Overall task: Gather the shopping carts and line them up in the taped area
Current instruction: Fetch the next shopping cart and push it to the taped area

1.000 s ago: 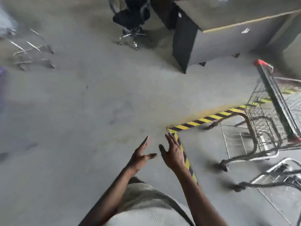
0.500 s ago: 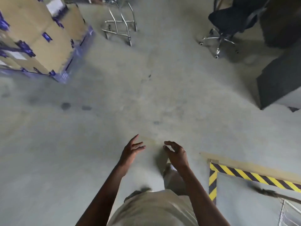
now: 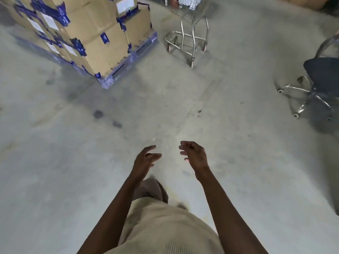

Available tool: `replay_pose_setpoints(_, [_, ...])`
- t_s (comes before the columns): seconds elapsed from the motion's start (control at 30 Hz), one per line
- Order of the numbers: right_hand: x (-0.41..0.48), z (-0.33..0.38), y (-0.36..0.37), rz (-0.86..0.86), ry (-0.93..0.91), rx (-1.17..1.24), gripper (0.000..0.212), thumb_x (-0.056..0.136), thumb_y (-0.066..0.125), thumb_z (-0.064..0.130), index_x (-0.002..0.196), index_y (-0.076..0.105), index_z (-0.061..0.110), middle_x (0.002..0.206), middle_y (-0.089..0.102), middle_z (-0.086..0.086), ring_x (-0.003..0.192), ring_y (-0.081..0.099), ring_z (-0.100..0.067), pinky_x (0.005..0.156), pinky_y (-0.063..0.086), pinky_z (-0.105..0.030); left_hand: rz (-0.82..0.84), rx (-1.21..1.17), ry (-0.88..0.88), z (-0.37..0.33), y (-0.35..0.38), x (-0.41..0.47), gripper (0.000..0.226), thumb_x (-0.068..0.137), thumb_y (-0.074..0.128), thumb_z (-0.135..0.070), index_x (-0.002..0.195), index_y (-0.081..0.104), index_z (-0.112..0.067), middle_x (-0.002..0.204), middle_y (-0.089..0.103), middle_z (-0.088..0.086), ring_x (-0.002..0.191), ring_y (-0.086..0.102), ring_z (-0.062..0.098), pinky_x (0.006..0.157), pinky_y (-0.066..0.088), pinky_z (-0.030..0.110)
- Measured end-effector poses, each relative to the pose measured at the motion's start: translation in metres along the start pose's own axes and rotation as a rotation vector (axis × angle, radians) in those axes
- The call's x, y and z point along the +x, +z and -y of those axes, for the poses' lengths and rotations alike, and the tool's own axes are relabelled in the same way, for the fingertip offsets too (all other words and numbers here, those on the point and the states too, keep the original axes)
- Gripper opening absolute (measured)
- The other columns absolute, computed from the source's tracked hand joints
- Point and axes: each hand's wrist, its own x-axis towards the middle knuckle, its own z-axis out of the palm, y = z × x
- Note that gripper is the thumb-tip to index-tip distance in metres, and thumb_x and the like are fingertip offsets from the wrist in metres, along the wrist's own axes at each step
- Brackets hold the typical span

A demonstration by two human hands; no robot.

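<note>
Our left hand [image 3: 146,158] and right hand [image 3: 194,154] hang empty, fingers loosely curled, over open floor [image 3: 73,162]. Ahead, the cart [image 3: 187,39] stands between boxes [image 3: 88,33] and chair [image 3: 322,77], long axis running away from us.

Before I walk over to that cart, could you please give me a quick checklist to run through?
1. Hands free: left hand and right hand hold nothing: ok.
2. Shopping cart upright on its wheels: ok.
3. Concrete floor between you and the cart bare of objects: ok.
4. Cart apart from the stacked boxes: ok.
5. Cart handle and load: cut off at the picture's top: cannot tell.
6. Taped area in sight: not ok.
</note>
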Motion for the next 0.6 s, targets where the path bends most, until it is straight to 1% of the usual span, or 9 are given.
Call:
replay_pose_setpoints(0.1, [0.056, 0.018, 0.005, 0.120, 0.050, -0.015, 0.014, 0.098, 0.065, 0.024, 0.109, 0.074, 0.025, 0.101, 0.079, 0.004, 0.096, 0.075, -0.024, 0.079, 0.051, -0.034, 0.017, 0.037, -0.012, -0.022, 0.004, 0.068, 0.063, 0.066, 0.073, -0.047, 0.125, 0.065, -0.027, 0.109, 0.076, 0.001, 0.107, 0.069, 0.015, 0.091, 0.056, 0.039])
replay_pose_setpoints(0.17, [0.102, 0.030, 0.005, 0.146, 0.089, -0.007, 0.016, 0.099, 0.064, 0.026, 0.112, 0.073, 0.023, 0.101, 0.079, 0.003, 0.099, 0.074, -0.026, 0.081, 0.050, -0.033, 0.041, 0.051, 0.000, -0.042, 0.006, 0.123, 0.055, 0.068, 0.072, -0.044, 0.120, 0.068, -0.025, 0.108, 0.076, 0.000, 0.104, 0.071, 0.014, 0.089, 0.057, 0.039])
replay_pose_setpoints(0.2, [0.123, 0.040, 0.004, 0.135, 0.110, -0.002, 0.017, 0.099, 0.064, 0.027, 0.113, 0.072, 0.022, 0.102, 0.079, 0.003, 0.099, 0.075, -0.026, 0.082, 0.051, -0.034, 0.051, 0.052, 0.012, -0.052, 0.006, 0.148, 0.048, 0.073, 0.070, -0.039, 0.119, 0.069, -0.022, 0.106, 0.077, 0.000, 0.103, 0.071, 0.014, 0.087, 0.057, 0.036])
replay_pose_setpoints(0.27, [0.168, 0.064, -0.002, 0.058, 0.153, 0.024, 0.018, 0.100, 0.063, 0.027, 0.114, 0.072, 0.021, 0.104, 0.079, 0.001, 0.097, 0.074, -0.025, 0.082, 0.050, -0.034, 0.079, 0.035, 0.000, -0.079, 0.007, 0.207, 0.028, 0.091, 0.064, -0.021, 0.117, 0.071, -0.014, 0.105, 0.077, 0.005, 0.102, 0.072, 0.020, 0.078, 0.056, 0.026])
replay_pose_setpoints(0.3, [0.190, 0.080, -0.006, 0.006, 0.158, 0.053, 0.018, 0.100, 0.063, 0.026, 0.114, 0.071, 0.019, 0.106, 0.078, -0.001, 0.094, 0.074, -0.024, 0.080, 0.050, -0.034, 0.092, 0.035, 0.012, -0.095, 0.009, 0.236, 0.022, 0.097, 0.059, -0.015, 0.115, 0.072, -0.013, 0.104, 0.077, 0.007, 0.101, 0.072, 0.023, 0.074, 0.054, 0.025])
replay_pose_setpoints(0.37, [0.226, 0.111, -0.014, -0.105, 0.178, 0.130, 0.017, 0.100, 0.062, 0.020, 0.114, 0.071, 0.017, 0.109, 0.077, -0.006, 0.088, 0.071, -0.022, 0.076, 0.048, -0.032, 0.115, 0.068, 0.027, -0.129, 0.014, 0.284, 0.023, 0.101, 0.052, -0.015, 0.108, 0.074, -0.015, 0.100, 0.078, 0.004, 0.097, 0.071, 0.027, 0.075, 0.051, 0.032])
replay_pose_setpoints(0.47, [0.272, 0.162, -0.028, -0.240, 0.173, 0.259, 0.017, 0.101, 0.057, 0.013, 0.112, 0.070, 0.013, 0.104, 0.075, -0.011, 0.081, 0.068, -0.021, 0.068, 0.044, -0.029, 0.224, 0.122, 0.084, -0.201, 0.032, 0.350, 0.023, 0.097, 0.051, -0.018, 0.102, 0.073, -0.012, 0.095, 0.078, 0.007, 0.086, 0.071, 0.022, 0.075, 0.049, 0.036])
replay_pose_setpoints(0.5, [0.283, 0.176, -0.031, -0.267, 0.174, 0.285, 0.018, 0.102, 0.056, 0.013, 0.113, 0.070, 0.012, 0.104, 0.075, -0.012, 0.082, 0.068, -0.022, 0.068, 0.044, -0.030, 0.257, 0.141, 0.102, -0.224, 0.040, 0.369, 0.023, 0.099, 0.051, -0.018, 0.102, 0.072, -0.010, 0.093, 0.078, 0.008, 0.083, 0.071, 0.022, 0.074, 0.049, 0.035])
replay_pose_setpoints(0.6, [0.315, 0.208, -0.046, -0.325, 0.170, 0.317, 0.021, 0.101, 0.058, 0.017, 0.116, 0.071, 0.012, 0.106, 0.077, -0.011, 0.085, 0.071, -0.023, 0.076, 0.047, -0.034, 0.354, 0.156, 0.199, -0.276, 0.066, 0.423, 0.023, 0.107, 0.048, -0.017, 0.103, 0.069, -0.008, 0.090, 0.077, 0.010, 0.076, 0.071, 0.022, 0.068, 0.050, 0.034])
